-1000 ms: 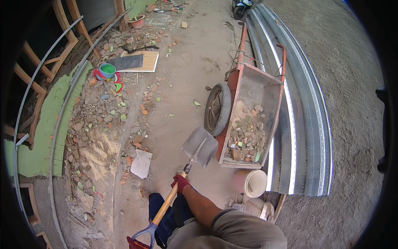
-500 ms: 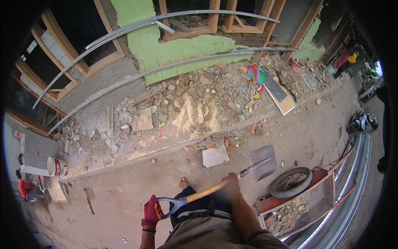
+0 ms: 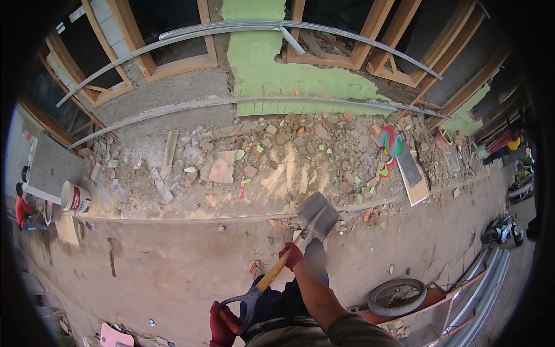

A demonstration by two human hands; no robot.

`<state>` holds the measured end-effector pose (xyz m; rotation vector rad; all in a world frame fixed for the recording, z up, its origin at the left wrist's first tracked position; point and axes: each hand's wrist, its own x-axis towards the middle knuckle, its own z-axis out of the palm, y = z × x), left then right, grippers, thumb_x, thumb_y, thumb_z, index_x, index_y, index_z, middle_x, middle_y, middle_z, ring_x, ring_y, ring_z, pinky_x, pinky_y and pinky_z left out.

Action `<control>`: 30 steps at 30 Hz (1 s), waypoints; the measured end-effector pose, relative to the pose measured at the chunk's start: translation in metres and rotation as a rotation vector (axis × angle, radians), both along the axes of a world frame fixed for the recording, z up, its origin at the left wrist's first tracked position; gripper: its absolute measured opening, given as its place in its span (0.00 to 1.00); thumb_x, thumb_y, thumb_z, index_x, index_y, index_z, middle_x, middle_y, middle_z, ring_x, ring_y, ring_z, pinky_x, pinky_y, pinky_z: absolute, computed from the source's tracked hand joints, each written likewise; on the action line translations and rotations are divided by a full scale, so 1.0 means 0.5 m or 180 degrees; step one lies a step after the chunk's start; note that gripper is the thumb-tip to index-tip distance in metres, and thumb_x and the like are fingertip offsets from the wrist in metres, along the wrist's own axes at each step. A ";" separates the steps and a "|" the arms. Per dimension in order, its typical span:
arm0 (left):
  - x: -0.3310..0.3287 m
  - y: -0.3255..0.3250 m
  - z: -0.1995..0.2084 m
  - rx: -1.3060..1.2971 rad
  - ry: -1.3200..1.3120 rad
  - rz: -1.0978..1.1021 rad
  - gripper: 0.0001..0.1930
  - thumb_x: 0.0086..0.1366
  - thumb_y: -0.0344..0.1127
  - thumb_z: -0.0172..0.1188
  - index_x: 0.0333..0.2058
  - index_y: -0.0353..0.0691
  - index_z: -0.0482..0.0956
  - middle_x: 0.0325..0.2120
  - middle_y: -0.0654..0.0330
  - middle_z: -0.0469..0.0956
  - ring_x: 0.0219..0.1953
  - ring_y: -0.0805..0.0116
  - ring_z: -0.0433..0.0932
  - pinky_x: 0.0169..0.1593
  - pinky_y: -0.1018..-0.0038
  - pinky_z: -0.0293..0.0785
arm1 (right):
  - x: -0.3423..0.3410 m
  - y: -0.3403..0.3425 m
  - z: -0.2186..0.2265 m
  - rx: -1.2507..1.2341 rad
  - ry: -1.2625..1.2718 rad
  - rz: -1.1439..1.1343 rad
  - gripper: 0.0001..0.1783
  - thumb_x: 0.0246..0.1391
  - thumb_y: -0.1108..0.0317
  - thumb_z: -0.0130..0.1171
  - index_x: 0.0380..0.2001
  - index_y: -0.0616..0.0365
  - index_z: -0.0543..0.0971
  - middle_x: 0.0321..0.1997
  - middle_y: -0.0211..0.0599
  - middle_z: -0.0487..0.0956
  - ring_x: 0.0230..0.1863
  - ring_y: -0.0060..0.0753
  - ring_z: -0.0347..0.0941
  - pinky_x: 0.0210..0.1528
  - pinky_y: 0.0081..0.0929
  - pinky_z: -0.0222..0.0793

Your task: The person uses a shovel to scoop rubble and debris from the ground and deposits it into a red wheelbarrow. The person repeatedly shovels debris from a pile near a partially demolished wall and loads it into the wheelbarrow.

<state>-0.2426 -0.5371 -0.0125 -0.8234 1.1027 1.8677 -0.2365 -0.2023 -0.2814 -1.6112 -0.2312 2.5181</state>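
Note:
Across my body slants a shovel [image 3: 272,275] with a wooden shaft and a grey metal blade. My left hand [image 3: 222,327], in a dark red glove, is closed round its orange-and-grey D-shaped grip, low in the view. Further down the shaft, close to the blade, my right hand [image 3: 292,255] grips it, gloved in the same red. The shovel blade [image 3: 319,215] hangs above the edge of the raised strip and shows no load on it. Beyond it lies broken rubble [image 3: 283,139] of brick, plaster and green-painted chips.
A wheelbarrow [image 3: 436,334] with a spoked wheel [image 3: 398,296] stands right, beside long metal channels [image 3: 491,277]. White bucket [image 3: 75,196] and a person in red [image 3: 26,209] are far left. Coloured plastic balls or bowls [image 3: 393,144] and a board [image 3: 414,179] lie on the rubble.
The shovel blade has swung left and forward, away from the wheelbarrow toward the rubble. Both hands keep their hold. The whole view has turned rightward, and my legs have shifted.

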 end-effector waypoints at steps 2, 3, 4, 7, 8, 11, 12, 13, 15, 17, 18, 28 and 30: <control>0.021 0.067 0.044 -0.0003 -0.0090 0.0347 0.23 0.65 0.63 0.48 0.21 0.54 0.70 0.09 0.68 0.66 0.12 0.67 0.68 0.20 0.67 0.66 | -0.025 -0.015 -0.063 -0.0023 0.0033 0.0338 0.12 0.54 0.63 0.57 0.22 0.55 0.69 0.18 0.37 0.69 0.22 0.42 0.69 0.30 0.39 0.72; 0.024 0.097 0.066 0.0084 -0.0091 0.0484 0.22 0.66 0.63 0.47 0.21 0.55 0.70 0.09 0.69 0.65 0.12 0.67 0.68 0.20 0.68 0.66 | -0.041 -0.021 -0.090 -0.0091 -0.0170 0.0554 0.11 0.54 0.64 0.57 0.22 0.56 0.70 0.19 0.37 0.69 0.21 0.42 0.69 0.29 0.39 0.72; 0.023 0.120 0.085 -0.0173 -0.0191 0.0602 0.22 0.66 0.63 0.47 0.21 0.56 0.70 0.09 0.71 0.63 0.12 0.69 0.67 0.19 0.69 0.65 | -0.055 -0.038 -0.112 -0.0151 -0.0069 0.0644 0.11 0.54 0.64 0.57 0.23 0.57 0.71 0.19 0.37 0.69 0.21 0.41 0.69 0.28 0.38 0.72; 0.015 0.168 0.124 -0.0410 -0.0200 0.0854 0.24 0.71 0.56 0.42 0.21 0.47 0.68 0.08 0.64 0.66 0.11 0.72 0.66 0.19 0.74 0.64 | -0.099 -0.074 -0.153 -0.0633 0.0327 0.0815 0.10 0.54 0.65 0.56 0.23 0.57 0.71 0.19 0.37 0.69 0.20 0.40 0.69 0.27 0.37 0.72; 0.008 0.184 0.122 -0.0652 -0.0360 0.0955 0.23 0.68 0.61 0.45 0.21 0.52 0.68 0.09 0.69 0.62 0.11 0.73 0.65 0.19 0.74 0.63 | -0.100 -0.098 -0.157 -0.0942 0.0267 0.0867 0.10 0.54 0.65 0.56 0.23 0.57 0.71 0.18 0.37 0.69 0.20 0.39 0.69 0.26 0.36 0.72; -0.019 0.232 0.080 -0.1201 -0.0458 0.1051 0.23 0.63 0.66 0.47 0.20 0.57 0.66 0.09 0.76 0.56 0.12 0.77 0.61 0.19 0.74 0.60 | -0.129 -0.101 -0.179 -0.0780 -0.0325 0.0851 0.13 0.53 0.64 0.57 0.19 0.54 0.69 0.17 0.36 0.69 0.19 0.38 0.68 0.26 0.37 0.70; -0.034 0.244 0.063 -0.1068 -0.0335 0.0914 0.23 0.64 0.66 0.46 0.19 0.57 0.65 0.09 0.76 0.56 0.11 0.77 0.60 0.19 0.74 0.58 | -0.138 -0.093 -0.187 -0.0573 -0.0250 0.0804 0.13 0.53 0.64 0.57 0.20 0.54 0.69 0.17 0.36 0.69 0.19 0.38 0.68 0.26 0.37 0.70; -0.044 0.264 0.040 -0.0895 -0.0228 0.0789 0.24 0.64 0.66 0.45 0.19 0.56 0.65 0.09 0.75 0.55 0.11 0.77 0.59 0.19 0.75 0.57 | -0.148 -0.077 -0.196 -0.0448 -0.0320 0.0806 0.13 0.54 0.63 0.57 0.21 0.54 0.69 0.17 0.36 0.69 0.19 0.37 0.68 0.26 0.37 0.70; -0.064 0.296 0.000 -0.0974 -0.0328 0.0979 0.26 0.64 0.67 0.44 0.18 0.55 0.62 0.08 0.74 0.53 0.11 0.76 0.57 0.18 0.75 0.54 | -0.161 -0.038 -0.208 -0.0510 -0.0506 0.0765 0.13 0.54 0.60 0.58 0.23 0.54 0.70 0.19 0.36 0.70 0.20 0.38 0.69 0.25 0.37 0.70; -0.079 0.333 -0.041 -0.0526 -0.0356 0.0976 0.27 0.63 0.68 0.44 0.16 0.54 0.58 0.07 0.73 0.50 0.10 0.75 0.55 0.19 0.75 0.53 | -0.174 0.009 -0.207 -0.0528 -0.0377 0.0580 0.14 0.56 0.59 0.56 0.23 0.55 0.70 0.20 0.36 0.71 0.20 0.39 0.70 0.27 0.37 0.70; -0.077 0.351 -0.057 -0.0782 -0.0314 0.0891 0.27 0.63 0.68 0.44 0.16 0.54 0.58 0.07 0.73 0.49 0.10 0.75 0.54 0.19 0.75 0.53 | -0.176 0.030 -0.200 -0.0509 -0.0162 0.0481 0.12 0.56 0.61 0.56 0.24 0.56 0.70 0.20 0.36 0.71 0.20 0.37 0.70 0.27 0.36 0.71; 0.019 0.487 -0.233 -0.0955 -0.0948 0.1093 0.27 0.57 0.73 0.45 0.21 0.54 0.65 0.12 0.71 0.62 0.19 0.71 0.67 0.26 0.72 0.64 | -0.115 0.184 -0.140 -0.0710 0.0036 0.0530 0.18 0.59 0.52 0.57 0.25 0.53 0.70 0.18 0.31 0.68 0.20 0.32 0.66 0.26 0.34 0.69; 0.014 0.566 -0.272 -0.0971 -0.0892 0.1087 0.28 0.58 0.73 0.44 0.22 0.53 0.68 0.12 0.70 0.65 0.19 0.69 0.70 0.26 0.71 0.67 | -0.136 0.263 -0.159 -0.0545 0.0094 0.0594 0.21 0.60 0.47 0.56 0.25 0.53 0.69 0.18 0.31 0.68 0.19 0.32 0.66 0.25 0.34 0.68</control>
